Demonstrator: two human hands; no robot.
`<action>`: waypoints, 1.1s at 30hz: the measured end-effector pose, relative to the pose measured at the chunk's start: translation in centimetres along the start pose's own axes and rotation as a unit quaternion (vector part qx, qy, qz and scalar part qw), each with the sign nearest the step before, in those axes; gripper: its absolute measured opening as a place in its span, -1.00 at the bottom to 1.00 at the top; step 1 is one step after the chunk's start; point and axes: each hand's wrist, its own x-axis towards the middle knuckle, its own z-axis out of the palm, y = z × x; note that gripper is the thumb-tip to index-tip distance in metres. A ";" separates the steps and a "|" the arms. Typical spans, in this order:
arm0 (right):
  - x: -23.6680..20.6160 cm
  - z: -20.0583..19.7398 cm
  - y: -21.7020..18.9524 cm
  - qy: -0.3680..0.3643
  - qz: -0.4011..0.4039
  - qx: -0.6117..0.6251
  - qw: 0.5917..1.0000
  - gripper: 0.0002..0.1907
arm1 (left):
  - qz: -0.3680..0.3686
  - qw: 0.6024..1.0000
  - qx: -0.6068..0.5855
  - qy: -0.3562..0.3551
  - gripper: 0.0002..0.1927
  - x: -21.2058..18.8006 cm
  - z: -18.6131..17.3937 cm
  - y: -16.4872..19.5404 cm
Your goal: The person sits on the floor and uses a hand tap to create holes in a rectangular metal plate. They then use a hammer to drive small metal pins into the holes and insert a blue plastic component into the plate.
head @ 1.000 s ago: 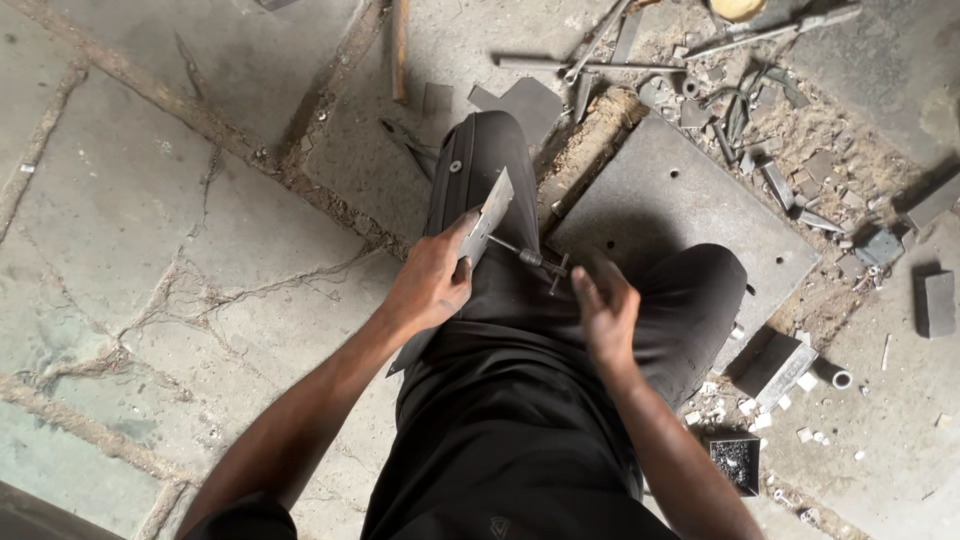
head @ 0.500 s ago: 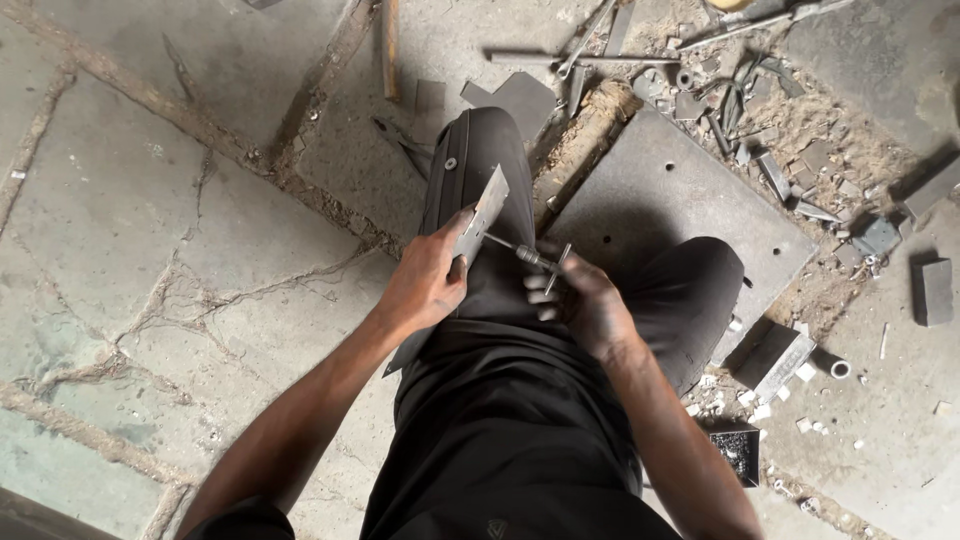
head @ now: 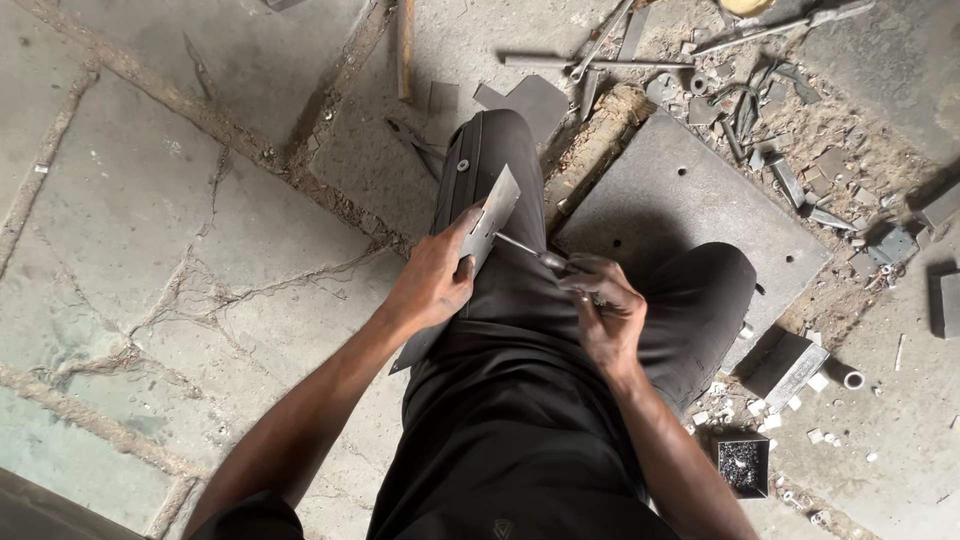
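I sit on a cracked stone floor in dark trousers, my legs stretched ahead. My left hand [head: 437, 283] grips a long flat grey metal strip [head: 492, 218] that lies slanted along my left thigh. My right hand [head: 606, 314] is closed around the handle of a thin metal tool [head: 522, 248], maybe a screwdriver. Its tip touches the strip near the upper end. Both hands hover above my lap, a short gap between them.
A square grey metal plate with holes [head: 672, 205] lies under my right knee. Scattered rods, spanners and scrap [head: 700, 70] lie beyond it. A small black box of bits [head: 743, 465] and a grey block [head: 795, 368] sit at the right.
My right hand has turned and shifted slightly right along the tool's handle. The left hand and the strip have stayed in place.
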 end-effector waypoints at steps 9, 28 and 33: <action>2.8 0.6 -3.4 -0.071 -0.120 -0.217 0.966 -0.62 | -0.091 0.994 -0.023 -0.054 -0.26 -0.1 -0.1 -0.2; 2.9 0.4 -4.1 -0.098 -0.133 -0.258 0.952 -0.69 | 0.125 0.991 0.007 0.054 -0.23 -0.2 0.1 -0.2; 4.0 2.2 -5.6 -0.162 -0.081 -0.253 0.950 -0.60 | -0.030 0.998 -0.007 -0.046 -0.23 -0.3 0.3 -0.2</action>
